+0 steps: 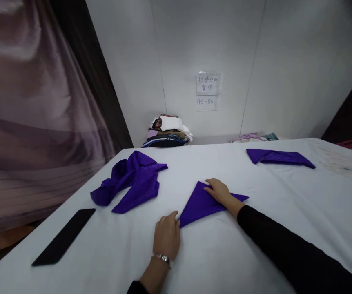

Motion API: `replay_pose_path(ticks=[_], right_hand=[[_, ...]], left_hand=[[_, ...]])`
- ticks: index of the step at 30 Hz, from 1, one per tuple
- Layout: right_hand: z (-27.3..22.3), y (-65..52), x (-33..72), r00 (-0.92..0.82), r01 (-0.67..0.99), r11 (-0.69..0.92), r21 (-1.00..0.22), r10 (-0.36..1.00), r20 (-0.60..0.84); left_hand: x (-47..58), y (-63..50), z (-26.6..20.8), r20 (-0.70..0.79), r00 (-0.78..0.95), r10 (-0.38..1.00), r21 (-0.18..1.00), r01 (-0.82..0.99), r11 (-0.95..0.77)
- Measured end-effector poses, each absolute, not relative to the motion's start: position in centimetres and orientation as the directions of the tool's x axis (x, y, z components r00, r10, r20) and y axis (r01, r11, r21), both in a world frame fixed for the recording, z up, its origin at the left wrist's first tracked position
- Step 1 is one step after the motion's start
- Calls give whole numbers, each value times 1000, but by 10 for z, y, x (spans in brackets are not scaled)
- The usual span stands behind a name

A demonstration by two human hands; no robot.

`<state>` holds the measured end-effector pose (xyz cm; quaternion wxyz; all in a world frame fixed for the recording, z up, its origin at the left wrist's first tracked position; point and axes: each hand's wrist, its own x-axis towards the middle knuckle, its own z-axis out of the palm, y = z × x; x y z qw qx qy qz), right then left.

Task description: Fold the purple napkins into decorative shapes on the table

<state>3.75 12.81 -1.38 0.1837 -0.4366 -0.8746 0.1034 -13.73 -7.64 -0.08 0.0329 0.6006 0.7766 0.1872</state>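
Observation:
A purple napkin [197, 205], folded to a roughly triangular shape, lies in front of me on the white-covered table. My left hand [166, 236], with a bracelet or watch at the wrist, pinches its near left corner; the fingertips are partly hidden. Across the napkin's upper right edge rests my right hand [220, 192], its thumb and forefinger apart and pressing down from above. A narrow purple point of cloth sticks out to the right from beneath that hand.
Crumpled purple cloth [136, 179] lies at left. A folded purple napkin [281, 157] is at back right. A flat black strip [64, 237] lies near the left edge of the white tablecloth [108, 253]. Stacked clothes [166, 132] stand behind, below a wall sign [208, 83]. A curtain [35, 102] hangs left.

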Motion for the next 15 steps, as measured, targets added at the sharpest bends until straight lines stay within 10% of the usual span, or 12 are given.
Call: replay_pose_path(ticks=[15], right_hand=[[-17,134,40,-544,706,605,-368,796,265]], left_hand=[[-139,-73,1,118,-324,939,245,926,289]])
